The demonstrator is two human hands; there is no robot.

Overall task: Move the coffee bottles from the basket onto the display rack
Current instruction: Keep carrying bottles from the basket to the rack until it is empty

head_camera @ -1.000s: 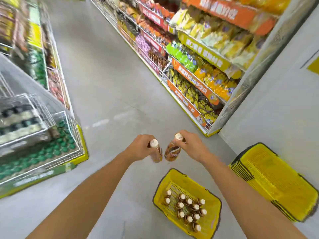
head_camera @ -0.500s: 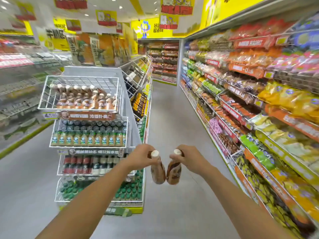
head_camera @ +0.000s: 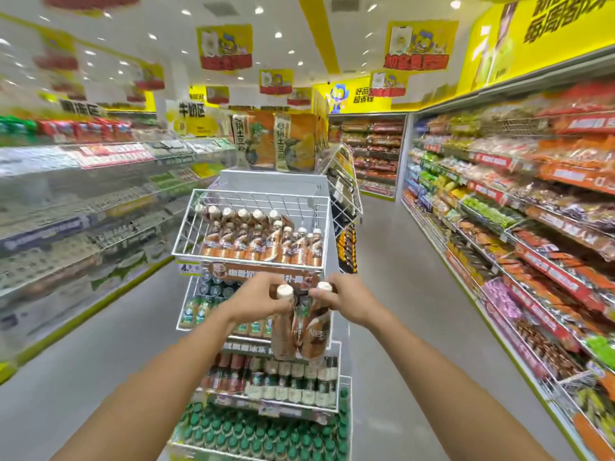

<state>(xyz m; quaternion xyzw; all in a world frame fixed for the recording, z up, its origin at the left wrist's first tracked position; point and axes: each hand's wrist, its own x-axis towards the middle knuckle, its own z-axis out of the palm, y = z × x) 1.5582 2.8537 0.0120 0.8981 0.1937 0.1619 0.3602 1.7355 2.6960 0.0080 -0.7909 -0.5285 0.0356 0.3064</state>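
Both hands are loaded. Left hand [head_camera: 258, 299] pinches one coffee bottle [head_camera: 283, 331] by the neck just under its cap, fingers closed around it; right hand [head_camera: 346, 302] does the same on the second coffee bottle [head_camera: 314, 334]. The bottles hang side by side, touching or nearly so, tilted slightly toward each other.

Change over the last second: the view swung up off the floor and the yellow basket (now out of frame), and the display rack [head_camera: 253, 257] went from off to the left to dead ahead. So the pick is done and this is mid-carry, approach nearly finished.

Relative to the rack's top wire tier [head_camera: 324, 207]: both bottles sit below its front edge, in front of the price strip [head_camera: 263, 272], not yet over the rim. That tier already holds rows of matching bottles [head_camera: 259, 241], packed along the back and right; the left front looks open (motion blur, so not certain).

Next move, my read: lift both above the front rim, then set them upright in the free space. Risk is clipping the rim wire or knocking over bottles already standing there.
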